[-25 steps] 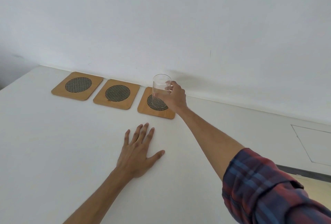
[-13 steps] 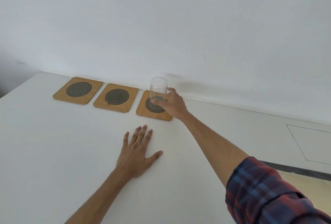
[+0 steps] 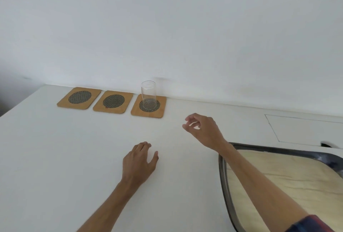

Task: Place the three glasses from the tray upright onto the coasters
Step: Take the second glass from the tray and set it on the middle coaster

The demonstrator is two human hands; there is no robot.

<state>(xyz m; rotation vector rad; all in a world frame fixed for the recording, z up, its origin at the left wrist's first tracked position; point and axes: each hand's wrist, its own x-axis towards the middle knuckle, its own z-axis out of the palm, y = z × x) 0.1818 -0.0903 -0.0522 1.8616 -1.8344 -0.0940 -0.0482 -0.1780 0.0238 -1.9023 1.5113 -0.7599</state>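
Now one clear glass (image 3: 148,93) stands upright on the wooden coaster (image 3: 148,106) that is farthest to the right of the three, up ahead and a bit to the left of the right hand (image 3: 203,129). The right hand is in the air, well apart from the glass, with its fingers loosely curled and a gap between thumb and fingers, so it holds nothing. The left hand (image 3: 139,163) rests on the white table (image 3: 55,157), closer to the person's body, its fingers bent a little and also holding nothing. The middle coaster (image 3: 113,101) and the far left coaster (image 3: 79,98) lie beyond the left hand, in a row by the wall (image 3: 167,27), and both have nothing on them. So I think the first glass is done and two more are left to do. The tray (image 3: 225,176) shows under the right forearm, on the person's right side; its dark rim and pale yellow liner can be seen, but no glasses show in the part in view. The next move, I think, is for the right hand to go back to the tray, find another glass, take it by its side, keep it standing up, and set it gently on the round mesh spot of the middle coaster. Glass is slippery and can tip, so a slow hand would help.
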